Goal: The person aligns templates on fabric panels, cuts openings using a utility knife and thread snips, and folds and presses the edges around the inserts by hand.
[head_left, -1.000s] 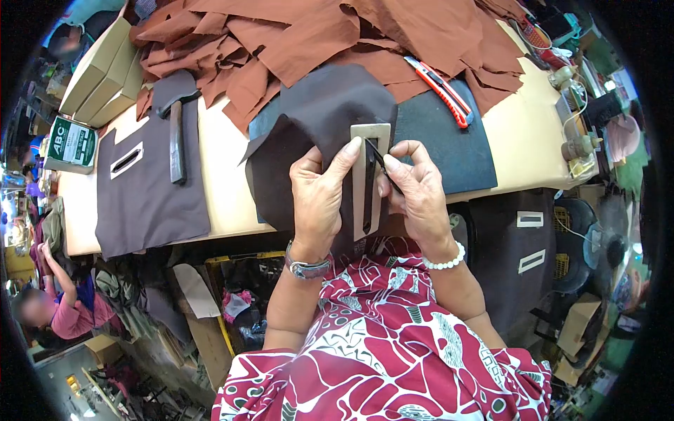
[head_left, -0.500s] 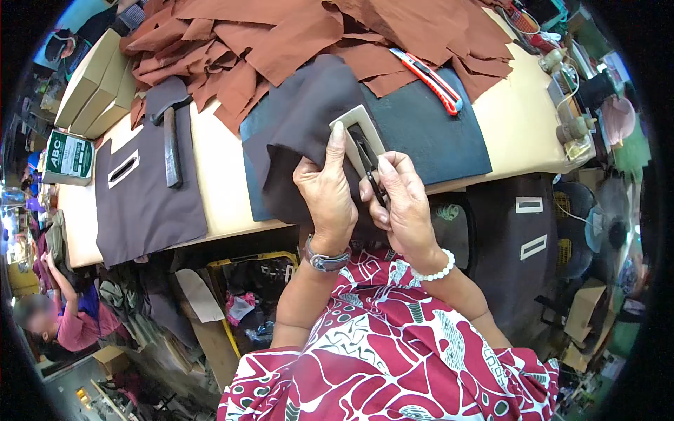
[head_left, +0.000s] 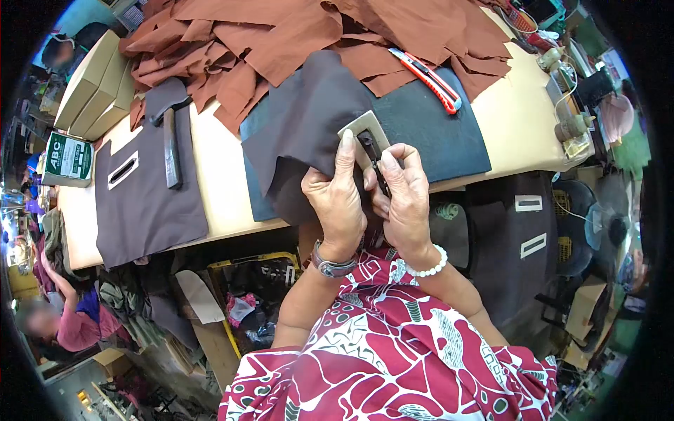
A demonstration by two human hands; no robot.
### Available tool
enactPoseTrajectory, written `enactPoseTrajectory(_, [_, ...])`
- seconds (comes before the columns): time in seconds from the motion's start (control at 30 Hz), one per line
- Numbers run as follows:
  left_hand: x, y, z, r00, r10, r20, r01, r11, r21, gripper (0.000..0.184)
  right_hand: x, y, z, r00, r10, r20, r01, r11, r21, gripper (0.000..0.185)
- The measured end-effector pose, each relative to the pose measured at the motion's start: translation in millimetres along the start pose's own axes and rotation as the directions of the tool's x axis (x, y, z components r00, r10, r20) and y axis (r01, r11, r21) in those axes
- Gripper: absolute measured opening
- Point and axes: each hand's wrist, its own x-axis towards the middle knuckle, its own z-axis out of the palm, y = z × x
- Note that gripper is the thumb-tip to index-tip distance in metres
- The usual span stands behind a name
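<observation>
A dark brown leather piece [head_left: 302, 116] is raised over the table edge, gripped by my left hand [head_left: 337, 207], its thumb pressed on a pale rectangular patch [head_left: 378, 126] with a slot in it. My right hand [head_left: 406, 203] is closed around what look like small black scissors [head_left: 381, 179]; the fingers cover much of them. Their tip end lies at the patch's slot. Under the leather is a dark cutting mat [head_left: 421, 140], where a red and white utility knife [head_left: 432, 84] lies beyond my right hand.
On the table [head_left: 217, 182], a hammer [head_left: 170, 147] rests on another slotted leather piece [head_left: 151, 203]. Brown scraps [head_left: 281, 42] cover the back; boxes [head_left: 91, 81] and a green-white tin [head_left: 68, 159] stand left. Two slotted patches show on dark leather [head_left: 502, 238] at right. A person [head_left: 77, 316] is at far left.
Both hands have shifted slightly, the left one rightward. The leather and patch have turned a little, and the scissors now sit more upright, their tip end less spread in view.
</observation>
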Motion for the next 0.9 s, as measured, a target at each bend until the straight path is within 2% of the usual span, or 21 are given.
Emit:
enactPoseTrajectory(0.23, [-0.1,-3.4,-1.3,1.0,-0.022,0.019,0.023,0.998,-0.05,0.013,0.6,3.3,-2.8,1.0,0.014,-0.006,-0.014,0.999,0.044,0.018])
enactPoseTrajectory(0.37, [0.8,-5.5,-0.4,0.998,-0.042,-0.049,0.041,0.999,-0.028,0.015,3.4,7.6,-3.2,1.0,0.008,-0.026,-0.007,0.999,0.033,0.017])
enactPoseTrajectory(0.47, [3.6,-7.5,-3.4,0.997,-0.062,-0.043,0.06,0.998,-0.029,0.016,8.1,13.0,-8.8,1.0,-0.004,-0.021,0.004,1.0,0.027,0.016])
enactPoseTrajectory(0.57, [9.9,-10.6,-7.4,0.996,-0.056,-0.064,0.056,0.998,0.004,0.017,10.1,6.3,-9.0,0.996,0.09,-0.013,-0.09,0.996,0.002,0.015])
enactPoseTrajectory(0.67, [18.8,-12.7,-12.3,0.996,-0.071,-0.061,0.071,0.997,0.0,0.018,9.8,-10.4,-14.2,0.968,0.249,0.042,-0.252,0.965,0.075,0.018])
enactPoseTrajectory(0.73, [21.5,-6.2,-8.2,0.993,-0.086,-0.076,0.085,0.996,-0.008,0.016,8.5,-16.7,-29.1,0.969,0.22,0.11,-0.226,0.973,0.051,0.025])
enactPoseTrajectory(0.8, [23.1,-3.0,-8.1,0.993,-0.093,-0.077,0.092,0.995,-0.026,0.017,13.4,-20.6,-35.9,0.989,0.083,0.124,-0.061,0.984,-0.167,0.028])
enactPoseTrajectory(0.83, [24.1,-2.3,-9.1,0.993,-0.092,-0.069,0.09,0.995,-0.039,0.018,17.7,-23.3,-33.2,0.993,-0.013,0.114,0.037,0.977,-0.21,0.029])
enactPoseTrajectory(0.87, [24.5,-1.6,-9.6,0.994,-0.091,-0.06,0.088,0.995,-0.053,0.019,15.3,-28.7,-27.0,0.996,-0.062,0.062,0.078,0.953,-0.291,0.024])
enactPoseTrajectory(0.9, [24.2,-0.7,-9.3,0.994,-0.095,-0.055,0.093,0.995,-0.046,0.019,17.0,-32.5,-29.7,0.98,-0.158,0.119,0.197,0.83,-0.522,0.022])
